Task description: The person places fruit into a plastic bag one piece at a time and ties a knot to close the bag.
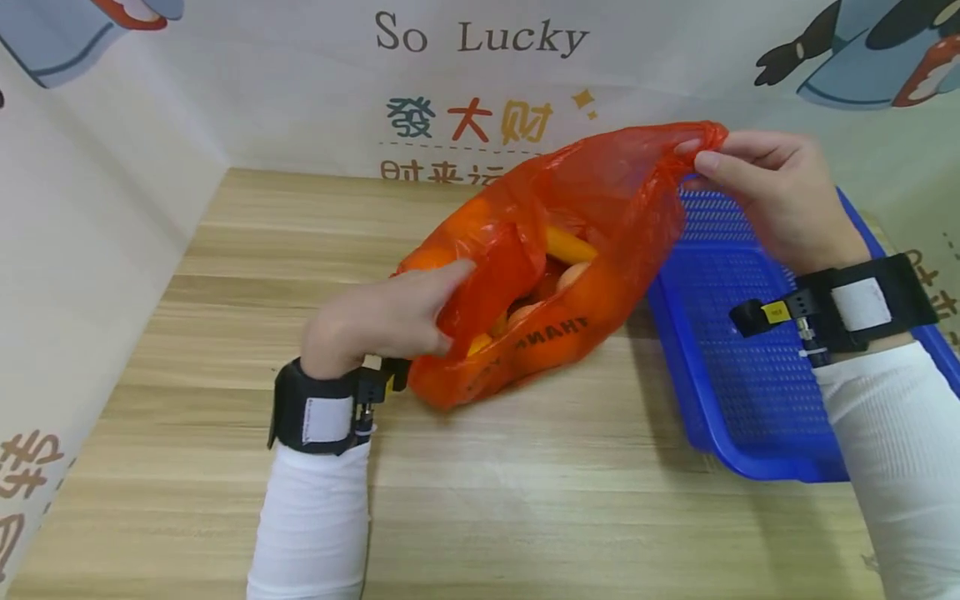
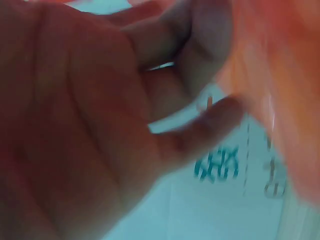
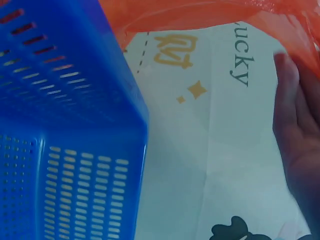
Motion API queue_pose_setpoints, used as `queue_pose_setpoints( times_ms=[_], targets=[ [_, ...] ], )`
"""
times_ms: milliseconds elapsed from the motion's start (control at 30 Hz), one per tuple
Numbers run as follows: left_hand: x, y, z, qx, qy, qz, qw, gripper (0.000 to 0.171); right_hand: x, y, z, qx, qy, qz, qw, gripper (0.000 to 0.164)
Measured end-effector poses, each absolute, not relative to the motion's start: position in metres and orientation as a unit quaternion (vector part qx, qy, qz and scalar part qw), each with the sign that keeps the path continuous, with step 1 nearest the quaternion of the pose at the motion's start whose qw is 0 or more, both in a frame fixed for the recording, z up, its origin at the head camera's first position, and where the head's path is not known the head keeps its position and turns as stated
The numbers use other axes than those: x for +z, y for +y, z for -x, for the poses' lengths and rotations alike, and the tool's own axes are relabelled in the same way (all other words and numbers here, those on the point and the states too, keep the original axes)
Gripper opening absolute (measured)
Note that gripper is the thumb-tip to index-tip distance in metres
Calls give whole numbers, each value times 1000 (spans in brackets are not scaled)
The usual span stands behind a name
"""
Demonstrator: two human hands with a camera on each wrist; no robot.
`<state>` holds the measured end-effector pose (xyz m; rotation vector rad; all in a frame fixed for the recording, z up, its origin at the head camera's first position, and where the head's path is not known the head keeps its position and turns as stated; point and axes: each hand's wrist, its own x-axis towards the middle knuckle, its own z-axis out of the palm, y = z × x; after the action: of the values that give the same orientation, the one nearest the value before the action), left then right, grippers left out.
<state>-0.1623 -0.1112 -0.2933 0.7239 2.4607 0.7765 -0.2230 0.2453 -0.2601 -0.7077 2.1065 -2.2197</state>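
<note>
A translucent red plastic bag [image 1: 637, 283] with dark printed lettering hangs at a slant, its mouth gaping toward me. Through the mouth show a long yellow thing [image 1: 570, 246] and a round, peach-coloured thing [image 1: 573, 275], with more rounded shapes partly hidden by the plastic. My right hand [image 1: 783, 192] pinches the gathered upper right corner of the bag, over the basket's far end. On the other side, my left hand [image 1: 382, 312] grips the bag's left edge. The left wrist view shows that hand's curled fingers [image 2: 207, 50] against the red plastic.
A blue perforated plastic basket [image 1: 667, 333] stands on the wooden table [image 1: 247, 275] at the right, under my right forearm. A white printed sheet [image 1: 300, 92] lines the back and left sides. Both wrists wear black camera straps.
</note>
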Motion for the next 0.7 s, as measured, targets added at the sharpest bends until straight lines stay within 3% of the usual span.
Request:
queue_pose_setpoints(
  times_ms=[67,133,233,333,433,533,700],
  targets=[
    [-294,-115,163,296,889,-277,215,44,-260,244,224,-718,666,200,-33,18],
    [-294,-122,164,328,883,-281,182,27,-260,242,225,-729,655,191,-57,15],
    [-292,-137,164,402,867,-267,125,27,-259,240,225,-736,639,215,-63,14],
    [-289,-148,161,463,856,-219,74,33,-258,237,222,-729,625,280,-23,21],
    [-285,-153,156,509,840,-185,18,27,-251,233,216,-728,601,331,3,23],
    [-284,-154,153,556,809,-177,-71,22,-243,224,213,-749,580,317,-38,21],
    [-284,-147,158,600,751,-164,-223,25,-238,210,214,-791,566,195,-124,21]
  ],
)
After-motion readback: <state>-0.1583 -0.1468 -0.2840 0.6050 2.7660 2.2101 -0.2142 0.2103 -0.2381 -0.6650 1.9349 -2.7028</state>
